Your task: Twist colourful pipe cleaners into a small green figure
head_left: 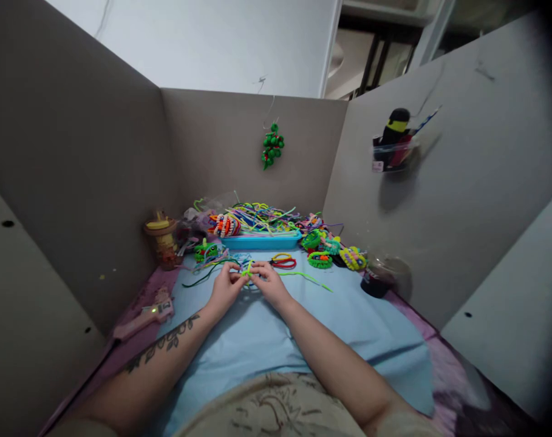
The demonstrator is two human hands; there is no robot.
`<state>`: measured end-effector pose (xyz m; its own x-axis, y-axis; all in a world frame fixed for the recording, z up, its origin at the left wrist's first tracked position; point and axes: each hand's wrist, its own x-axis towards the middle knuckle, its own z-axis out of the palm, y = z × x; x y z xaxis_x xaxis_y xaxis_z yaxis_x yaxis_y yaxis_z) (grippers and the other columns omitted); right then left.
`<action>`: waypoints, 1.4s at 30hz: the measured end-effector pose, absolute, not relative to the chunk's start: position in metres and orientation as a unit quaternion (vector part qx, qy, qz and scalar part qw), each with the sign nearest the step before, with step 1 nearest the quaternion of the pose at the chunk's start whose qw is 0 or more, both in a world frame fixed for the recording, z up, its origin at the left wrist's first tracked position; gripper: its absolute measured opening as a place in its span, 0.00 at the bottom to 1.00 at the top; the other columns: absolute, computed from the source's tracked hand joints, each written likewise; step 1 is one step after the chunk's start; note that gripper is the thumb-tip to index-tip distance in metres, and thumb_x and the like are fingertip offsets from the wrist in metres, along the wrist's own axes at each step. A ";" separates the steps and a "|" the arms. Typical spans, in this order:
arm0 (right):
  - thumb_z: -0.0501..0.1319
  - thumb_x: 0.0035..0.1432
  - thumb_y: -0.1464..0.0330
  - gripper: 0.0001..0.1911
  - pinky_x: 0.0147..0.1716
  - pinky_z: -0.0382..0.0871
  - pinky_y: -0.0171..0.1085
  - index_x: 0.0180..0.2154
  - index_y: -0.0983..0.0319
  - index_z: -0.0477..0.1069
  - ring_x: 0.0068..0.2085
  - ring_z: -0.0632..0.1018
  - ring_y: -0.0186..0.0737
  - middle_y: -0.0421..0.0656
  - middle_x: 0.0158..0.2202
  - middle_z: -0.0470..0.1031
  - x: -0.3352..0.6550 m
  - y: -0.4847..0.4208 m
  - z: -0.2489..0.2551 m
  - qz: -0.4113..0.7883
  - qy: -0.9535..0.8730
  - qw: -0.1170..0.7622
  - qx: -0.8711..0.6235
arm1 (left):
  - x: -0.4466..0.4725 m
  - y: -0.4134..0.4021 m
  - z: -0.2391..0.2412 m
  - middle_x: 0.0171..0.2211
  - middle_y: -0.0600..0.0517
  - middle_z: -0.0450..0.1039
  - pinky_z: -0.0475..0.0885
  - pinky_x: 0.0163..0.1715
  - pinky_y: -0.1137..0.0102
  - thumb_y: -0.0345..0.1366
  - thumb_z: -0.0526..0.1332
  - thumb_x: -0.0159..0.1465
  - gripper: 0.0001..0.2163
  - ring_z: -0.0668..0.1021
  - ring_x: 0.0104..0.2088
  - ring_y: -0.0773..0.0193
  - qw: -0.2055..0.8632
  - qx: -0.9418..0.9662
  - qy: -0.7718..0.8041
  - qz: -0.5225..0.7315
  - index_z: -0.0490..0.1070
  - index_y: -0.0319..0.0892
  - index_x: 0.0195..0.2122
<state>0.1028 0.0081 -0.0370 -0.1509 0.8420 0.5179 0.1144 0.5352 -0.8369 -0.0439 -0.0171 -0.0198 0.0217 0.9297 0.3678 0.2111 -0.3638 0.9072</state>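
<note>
Both hands, the left hand [224, 285] and right hand [267, 281], meet fingertip to fingertip, pinched on a lime-green pipe cleaner [303, 277] just before the blue tray [260, 242]. Finished twisted bracelets [320, 260] lie right of the tray; loose stems still fill it.

Counter [134, 340] purple, walled by grey panels on three sides. Light blue cloth [257, 334] spread over its middle. On cloth: blue tray [260, 242] at back, heaped with coloured cords; red-yellow loops [282, 261] just in front; green-orange ring [320, 260] and yellow-pink ring [353, 258] to right; loose green strand [310, 278]. Dark jar [374, 280] at cloth's right edge. Pink tool [143, 318] on bare counter, left. Yellow-lidded jar [163, 240] in back-left corner.
</note>
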 end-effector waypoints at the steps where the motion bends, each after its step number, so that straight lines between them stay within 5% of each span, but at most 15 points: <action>1: 0.62 0.49 0.63 0.09 0.50 0.60 0.40 0.33 0.59 0.75 0.47 0.69 0.40 0.45 0.43 0.67 0.103 0.009 -0.038 0.352 -0.675 0.549 -0.346 | -0.044 -0.017 -0.019 0.18 0.59 0.68 0.60 0.22 0.76 0.39 0.62 0.52 0.15 0.70 0.20 0.69 0.344 0.626 0.455 0.533 0.57 0.43 0.37; 7: 0.62 0.48 0.60 0.11 0.51 0.58 0.40 0.28 0.61 0.74 0.50 0.68 0.42 0.45 0.46 0.64 0.103 0.008 -0.035 0.419 -0.661 0.524 -0.337 | -0.041 -0.019 -0.016 0.19 0.58 0.70 0.63 0.23 0.75 0.37 0.64 0.50 0.17 0.72 0.21 0.68 0.367 0.612 0.449 0.538 0.59 0.42 0.37; 18: 0.58 0.49 0.69 0.05 0.54 0.54 0.42 0.28 0.62 0.72 0.52 0.64 0.43 0.47 0.47 0.62 0.101 0.007 -0.035 0.276 -0.662 0.545 -0.433 | -0.040 -0.016 -0.021 0.30 0.50 0.74 0.67 0.26 0.72 0.38 0.63 0.52 0.17 0.75 0.28 0.65 0.342 0.631 0.431 0.547 0.61 0.41 0.40; 23: 0.59 0.50 0.65 0.08 0.53 0.55 0.42 0.30 0.61 0.74 0.50 0.67 0.43 0.46 0.47 0.65 0.103 0.013 -0.039 0.315 -0.649 0.557 -0.412 | -0.043 -0.013 -0.016 0.24 0.55 0.71 0.65 0.22 0.74 0.39 0.60 0.54 0.15 0.72 0.22 0.69 0.339 0.588 0.444 0.584 0.58 0.42 0.39; 28: 0.62 0.47 0.63 0.08 0.51 0.58 0.40 0.28 0.61 0.74 0.46 0.70 0.41 0.45 0.43 0.68 0.102 0.012 -0.038 0.318 -0.641 0.574 -0.397 | -0.044 -0.009 -0.021 0.29 0.52 0.73 0.67 0.28 0.72 0.39 0.61 0.53 0.17 0.74 0.27 0.67 0.366 0.594 0.429 0.574 0.59 0.41 0.40; 34: 0.58 0.52 0.65 0.08 0.47 0.62 0.40 0.31 0.60 0.74 0.46 0.70 0.41 0.45 0.41 0.68 0.105 0.012 -0.036 0.331 -0.630 0.583 -0.391 | -0.047 -0.009 -0.019 0.23 0.57 0.70 0.65 0.27 0.74 0.37 0.61 0.52 0.16 0.72 0.24 0.69 0.370 0.582 0.424 0.587 0.58 0.41 0.40; 42: 0.62 0.48 0.66 0.05 0.51 0.57 0.40 0.27 0.61 0.73 0.47 0.69 0.41 0.45 0.41 0.67 0.103 0.012 -0.039 0.283 -0.665 0.552 -0.417 | -0.045 -0.010 -0.016 0.25 0.56 0.71 0.65 0.29 0.73 0.38 0.63 0.51 0.19 0.73 0.26 0.69 0.399 0.571 0.418 0.583 0.57 0.41 0.41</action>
